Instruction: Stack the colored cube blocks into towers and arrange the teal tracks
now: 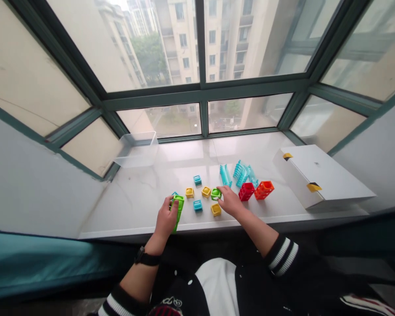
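Note:
My left hand (pixel 166 217) is closed around a tall green block (pixel 178 210), held near the sill's front edge. With its fingertips my right hand (pixel 229 201) grips a small green cube block (pixel 216 193). Around them on the sill lie several yellow cube blocks (pixel 189 192) and blue cube blocks (pixel 197 205). One blue piece is partly hidden behind the left hand and the tall green block. Right of my right hand stand a red openwork block (pixel 246 192) and an orange openwork block (pixel 264 190).
Clear blue curved track pieces (pixel 241 173) lie behind the red block. A transparent plastic bin (pixel 138 151) stands at the back left by the window. On the right sits a white box (pixel 325 175) with yellow-and-black tabs. The marble sill (pixel 118 206) ends at its front edge close to me.

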The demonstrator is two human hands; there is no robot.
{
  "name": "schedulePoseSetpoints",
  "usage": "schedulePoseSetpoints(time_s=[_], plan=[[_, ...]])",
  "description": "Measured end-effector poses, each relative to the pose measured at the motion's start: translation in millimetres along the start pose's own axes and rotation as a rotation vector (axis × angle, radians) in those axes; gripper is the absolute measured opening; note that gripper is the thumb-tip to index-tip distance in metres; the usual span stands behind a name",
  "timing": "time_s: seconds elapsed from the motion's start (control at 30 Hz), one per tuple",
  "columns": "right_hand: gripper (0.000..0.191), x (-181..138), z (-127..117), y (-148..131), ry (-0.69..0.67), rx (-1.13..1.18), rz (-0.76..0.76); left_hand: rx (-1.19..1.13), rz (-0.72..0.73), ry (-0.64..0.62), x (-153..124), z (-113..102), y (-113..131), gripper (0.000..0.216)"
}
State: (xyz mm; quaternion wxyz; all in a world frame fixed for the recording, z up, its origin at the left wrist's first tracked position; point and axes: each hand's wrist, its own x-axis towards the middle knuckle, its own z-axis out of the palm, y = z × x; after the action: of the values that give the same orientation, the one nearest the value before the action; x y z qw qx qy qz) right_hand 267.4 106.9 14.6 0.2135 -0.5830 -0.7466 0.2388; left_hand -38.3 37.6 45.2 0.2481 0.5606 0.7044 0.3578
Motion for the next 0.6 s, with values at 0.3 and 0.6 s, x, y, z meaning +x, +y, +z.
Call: schedulePoseSetpoints(time_s=[0.3,0.6], plan=[[0.045,36,41,0,-0.165,-0.166,0.2,-0.176,-0.209,-0.026,-44,9,-26,0.061],[0.061,-2,17,-31,-0.253,0.314,-0.248,-0.206,-0.028,-0.197,-39,52,2,0.06]])
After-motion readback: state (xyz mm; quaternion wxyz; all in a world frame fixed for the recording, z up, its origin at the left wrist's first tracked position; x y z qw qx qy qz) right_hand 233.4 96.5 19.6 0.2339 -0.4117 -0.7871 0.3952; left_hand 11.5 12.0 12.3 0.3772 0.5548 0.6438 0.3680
